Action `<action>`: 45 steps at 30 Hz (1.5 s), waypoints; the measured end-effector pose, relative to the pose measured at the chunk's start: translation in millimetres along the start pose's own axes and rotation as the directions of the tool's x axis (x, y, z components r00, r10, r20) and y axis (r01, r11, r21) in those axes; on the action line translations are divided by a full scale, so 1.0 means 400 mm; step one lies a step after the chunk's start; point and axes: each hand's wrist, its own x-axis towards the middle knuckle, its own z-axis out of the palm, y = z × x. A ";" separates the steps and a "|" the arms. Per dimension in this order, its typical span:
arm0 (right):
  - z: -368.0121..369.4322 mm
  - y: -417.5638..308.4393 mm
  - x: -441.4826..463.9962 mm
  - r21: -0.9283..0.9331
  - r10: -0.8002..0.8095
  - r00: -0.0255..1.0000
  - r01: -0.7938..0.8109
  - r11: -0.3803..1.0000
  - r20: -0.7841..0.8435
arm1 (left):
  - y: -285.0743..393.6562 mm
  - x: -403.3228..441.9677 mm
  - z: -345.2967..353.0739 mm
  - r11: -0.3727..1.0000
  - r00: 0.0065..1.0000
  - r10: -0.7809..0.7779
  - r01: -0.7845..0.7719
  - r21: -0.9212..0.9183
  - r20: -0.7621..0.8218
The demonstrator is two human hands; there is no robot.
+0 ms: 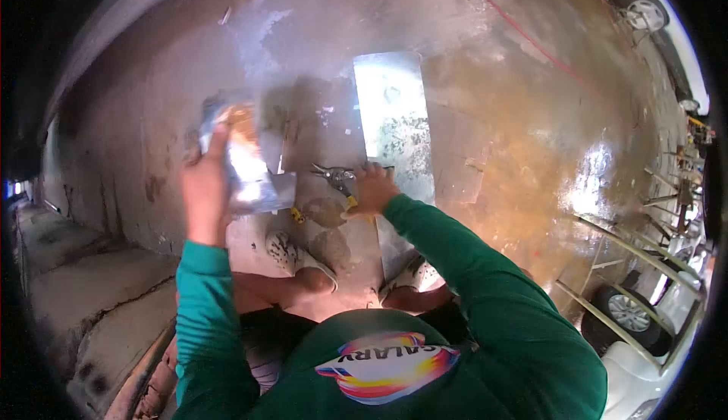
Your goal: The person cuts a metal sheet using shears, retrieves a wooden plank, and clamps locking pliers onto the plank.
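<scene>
My left hand (206, 192) is closed on a shiny piece of sheet metal (246, 155), held up above the floor and slightly blurred; the thumb lies on its near face. My right hand (373, 190) is down at a pair of tin snips (332, 173) with yellow on the handles. Its fingers and thumb are around the handles and partly hide them, while the blades point left, slightly apart. Just beyond this hand, a long flat metal sheet (394, 109) lies on the floor, and my right forearm crosses over its near part.
A small yellow-and-black object (296, 214) lies on the floor near my left shoe (280, 253). A red line (523, 33) crosses the wet concrete floor. At right stand a metal frame (614, 291) and a white vehicle's wheel (628, 310). Another vehicle's wheel (647, 15) shows at far right.
</scene>
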 end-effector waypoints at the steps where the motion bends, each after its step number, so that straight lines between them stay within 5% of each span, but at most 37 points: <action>1: -0.049 0.008 -0.043 0.071 0.017 1.000 -0.018 0.997 0.013 | -0.025 0.010 0.029 0.997 0.997 0.073 -0.073 -0.003 -0.001; 5: -0.115 0.073 -0.281 0.186 0.152 0.988 -0.154 0.970 0.025 | 0.013 -0.026 0.069 0.983 0.952 -0.156 0.175 -0.050 0.265; 9: -0.361 0.023 -0.581 0.372 0.322 0.931 -0.364 0.853 0.172 | 0.085 -0.082 0.028 0.976 0.866 -0.141 0.203 -0.080 0.479; 11: -0.507 0.001 -0.735 0.420 0.353 0.934 -0.341 0.841 0.051 | 0.152 -0.182 -0.006 0.976 0.839 0.104 0.018 -0.219 0.534; 13: -0.678 -0.017 -0.882 0.442 0.386 0.917 -0.308 0.843 -0.098 | 0.295 -0.281 -0.065 0.968 0.762 0.249 -0.189 -0.162 0.598; 16: -0.938 -0.057 -1.075 0.409 0.412 0.898 -0.321 0.854 -0.155 | 0.525 -0.389 -0.159 0.855 0.529 0.155 -0.495 0.155 0.834; 19: -1.102 -0.053 -1.247 0.395 0.454 0.887 -0.388 0.833 -0.087 | 0.656 -0.505 -0.225 0.779 0.589 0.288 -0.603 0.174 0.755; 24: -1.180 0.017 -1.340 0.346 0.431 0.901 -0.390 0.853 -0.049 | 0.803 -0.678 -0.366 0.835 0.764 0.057 -0.390 0.389 0.643; 27: -1.148 0.089 -1.349 0.284 0.291 0.954 -0.300 0.911 0.073 | 0.820 -0.859 -0.437 0.860 0.944 0.032 -0.193 0.473 0.328; 29: -1.089 0.226 -1.393 0.244 0.150 0.983 -0.172 0.954 0.108 | 0.837 -1.024 -0.506 0.866 0.981 -0.143 0.061 0.496 0.130; 30: -1.080 0.283 -1.386 0.208 0.030 0.992 -0.054 0.977 0.119 | 0.783 -1.109 -0.523 0.879 0.999 0.000 -0.026 0.477 0.055; 31: -1.123 0.278 -1.402 0.094 0.060 0.971 -0.084 0.992 0.230 | 0.806 -1.197 -0.535 0.865 0.999 -0.037 0.024 0.502 0.016; 32: -0.932 0.591 -1.333 -0.305 -0.249 0.925 0.335 0.892 0.288 | 0.832 -1.275 -0.556 0.788 0.993 -0.118 0.092 0.608 0.003; 33: -1.011 0.536 -1.351 -0.543 -0.197 0.805 0.535 0.647 0.559 | 0.796 -1.357 -0.551 0.813 0.995 -0.060 0.096 0.574 -0.082; 36: -0.932 0.892 -1.387 -0.580 -0.328 0.782 0.616 0.534 0.530 | 0.803 -1.588 -0.579 0.803 0.980 -0.135 0.193 0.564 -0.143; 37: -1.043 0.716 -1.464 -0.537 -0.065 0.829 0.417 0.733 0.556 | 0.803 -1.661 -0.589 0.824 0.977 -0.129 0.200 0.530 -0.169; 38: -1.072 0.659 -1.498 -0.561 -0.027 0.832 0.397 0.726 0.554 | 0.797 -1.731 -0.604 0.834 0.961 -0.198 0.269 0.482 -0.193; 40: -1.077 0.581 -1.486 -0.574 -0.094 0.813 0.483 0.661 0.575 | 0.783 -1.868 -0.640 0.832 0.924 -0.330 0.382 0.402 -0.195; 45: -1.069 0.326 -1.440 -0.591 -0.188 0.757 0.618 0.519 0.626 | 0.634 -2.160 -0.702 0.856 0.884 -0.382 0.448 0.259 -0.268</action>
